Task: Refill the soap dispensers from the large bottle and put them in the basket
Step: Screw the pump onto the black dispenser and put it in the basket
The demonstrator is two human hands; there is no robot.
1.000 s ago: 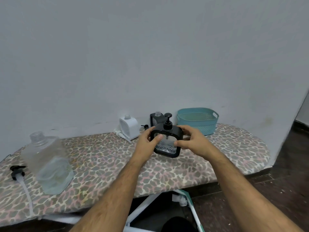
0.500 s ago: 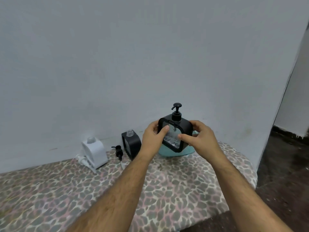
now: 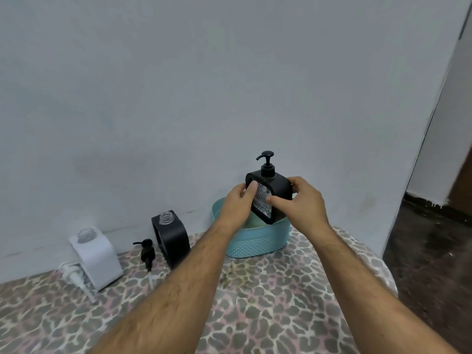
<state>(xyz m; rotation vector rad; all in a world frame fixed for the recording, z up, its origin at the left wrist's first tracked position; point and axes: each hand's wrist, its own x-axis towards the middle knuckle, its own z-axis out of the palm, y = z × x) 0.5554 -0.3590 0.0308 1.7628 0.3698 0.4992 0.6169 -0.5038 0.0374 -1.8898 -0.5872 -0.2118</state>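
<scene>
A black soap dispenser (image 3: pixel 274 183) with its pump on is held upright, slightly tilted, just above the teal basket (image 3: pixel 258 242). My left hand (image 3: pixel 236 204) grips its left side and my right hand (image 3: pixel 298 200) grips its right side. A second black dispenser (image 3: pixel 172 238) stands open-topped on the board, its black pump (image 3: pixel 146 252) lying beside it. A white dispenser (image 3: pixel 95 260) stands further left without its pump, and the white pump (image 3: pixel 76 277) lies at its foot. The large bottle is out of view.
Everything stands on an ironing board (image 3: pixel 255 302) with a leopard-print cover, pushed against a pale wall. The board's rounded end is at the right, with dark floor (image 3: pixel 429 251) beyond it.
Both hands have carried the capped black dispenser rightwards and away from me, from mid-board to just over the basket. My view has swung right, so the large bottle has left the frame.
</scene>
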